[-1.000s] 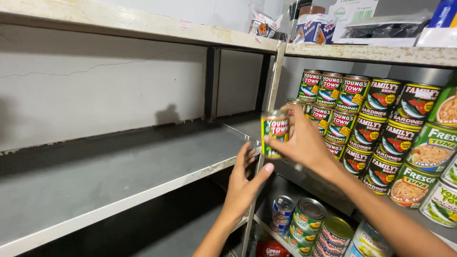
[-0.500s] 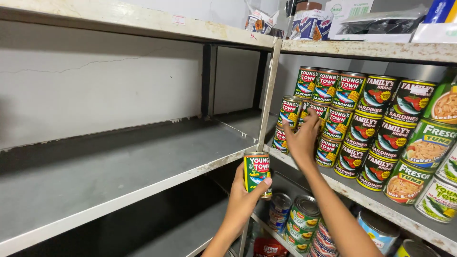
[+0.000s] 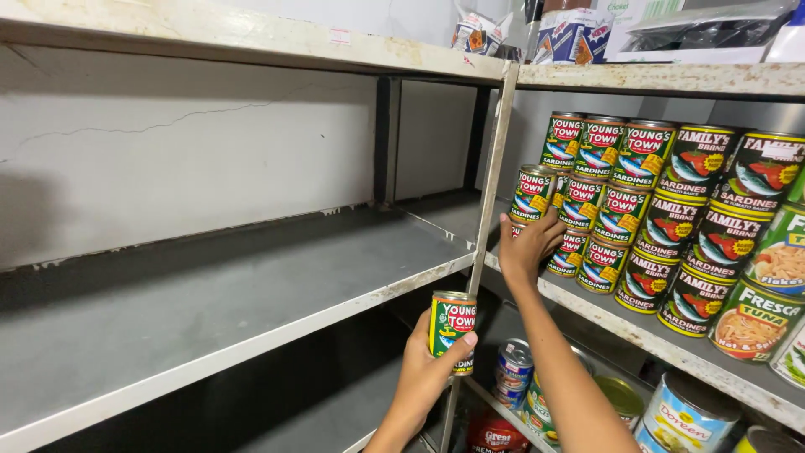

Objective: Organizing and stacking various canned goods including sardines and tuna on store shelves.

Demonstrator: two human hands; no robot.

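While gripping: your left hand (image 3: 423, 369) is clasping a green sardine can (image 3: 452, 330) upright, just below the grey shelf (image 3: 251, 302) edge.
Right hand (image 3: 527, 245): you are reaching with fingers loosely spread, touching the stacked cans (image 3: 587, 197) ahead.

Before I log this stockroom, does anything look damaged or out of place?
Yes. The wall behind the bare grey shelf has a long crack and chipped paint. The shelf edges show rust spots. The stacked cans sit in neat rows; one green can is in the left hand.
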